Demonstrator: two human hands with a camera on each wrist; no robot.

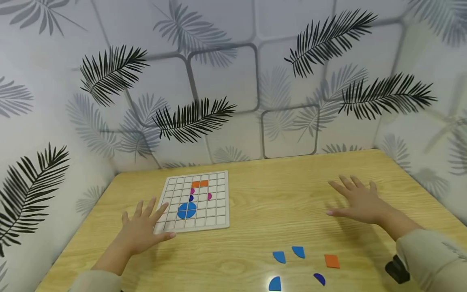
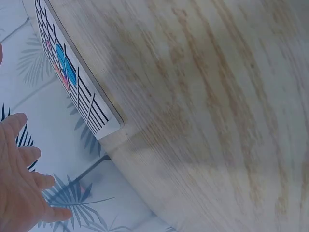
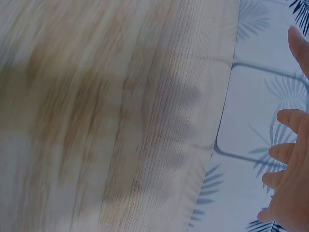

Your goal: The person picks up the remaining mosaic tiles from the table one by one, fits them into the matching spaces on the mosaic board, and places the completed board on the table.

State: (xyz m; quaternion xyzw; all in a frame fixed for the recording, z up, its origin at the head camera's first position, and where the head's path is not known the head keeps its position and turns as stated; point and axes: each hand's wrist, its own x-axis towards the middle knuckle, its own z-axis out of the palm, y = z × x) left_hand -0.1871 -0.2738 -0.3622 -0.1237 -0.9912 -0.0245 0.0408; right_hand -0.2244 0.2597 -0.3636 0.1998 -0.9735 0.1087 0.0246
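A white grid board lies on the left part of the table, bearing two orange squares, two magenta half-discs, a dark blue half-disc and a light blue disc made of quarter pieces. My left hand hovers with spread fingers at the board's lower left corner, overlapping it in the head view, and holds nothing. Over the right side of the table my right hand is spread too, with nothing in it. Its fingers show at the right edge of the right wrist view.
Loose pieces lie at the table's front: several light blue quarter-discs, an orange square and a dark blue half-disc. A leaf-patterned wall borders the wooden table behind and at the sides.
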